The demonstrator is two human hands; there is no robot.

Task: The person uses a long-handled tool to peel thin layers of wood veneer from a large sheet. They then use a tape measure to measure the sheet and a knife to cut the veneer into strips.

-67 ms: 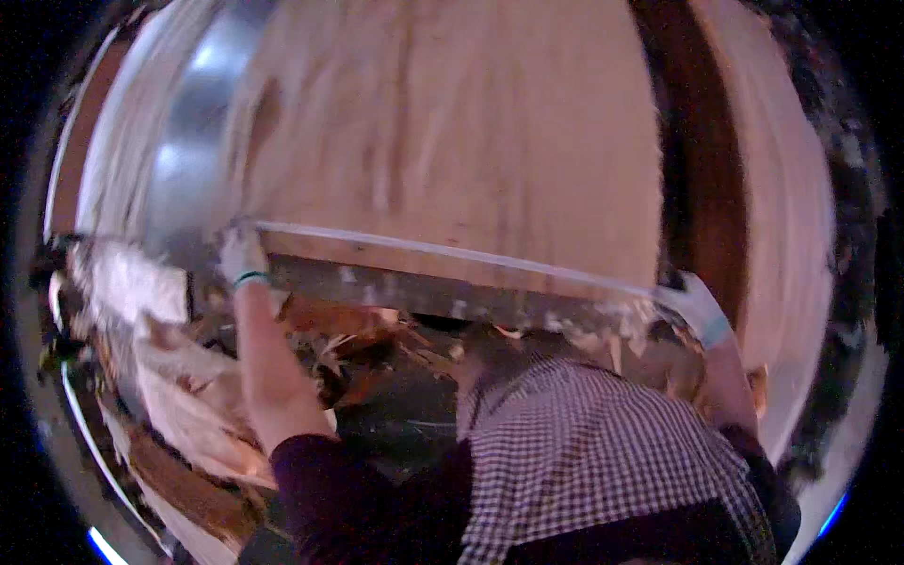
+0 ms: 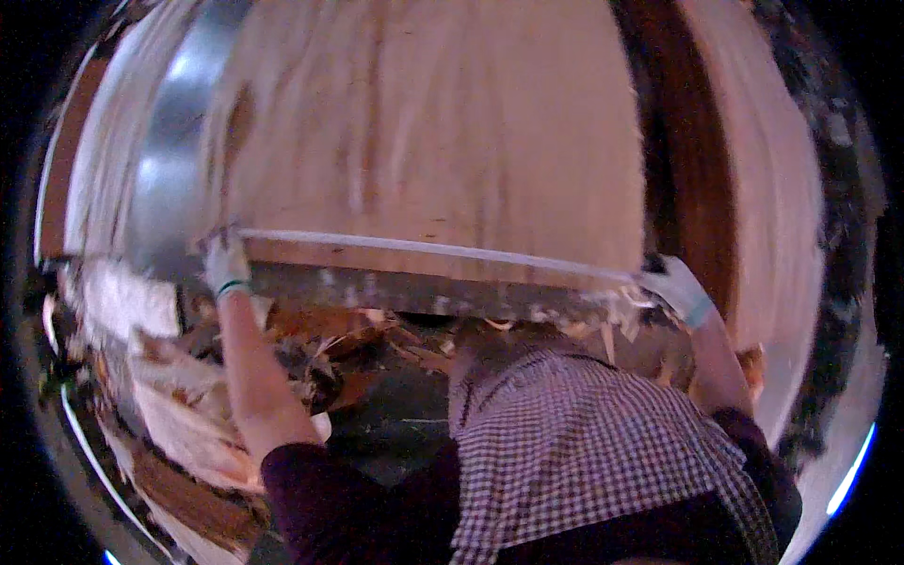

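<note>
Apparently level with the sheet's near edge, the gloved left hand [image 2: 224,264] is at the left end of a white strip [image 2: 424,249] that crosses a large pale wood sheet [image 2: 508,132]; blur hides whether its grip is clamped or merely resting. Uneven pressure from this end could slew the strip out of line, and the sheet, which looks thin and wavy, might then crease or split. Nearer the body, loose wood scraps [image 2: 377,344] could snag the sheet's front edge. The gloved right hand [image 2: 678,287] is at the strip's right end, and whether that grip is clamped cannot be told either; a slip there might tear the ragged right edge.

As for room, a shiny grey band [image 2: 169,169] runs beside the sheet's left edge, while torn pale pieces [image 2: 188,405] crowd the left forearm [image 2: 259,367]. In the middle, the checked apron [image 2: 584,424] comes close to the scraps, leaving little space. To the right, a dark brown band [image 2: 706,188] separates the sheet from another pale surface [image 2: 772,198], probably giving that hand more freedom sideways.
</note>
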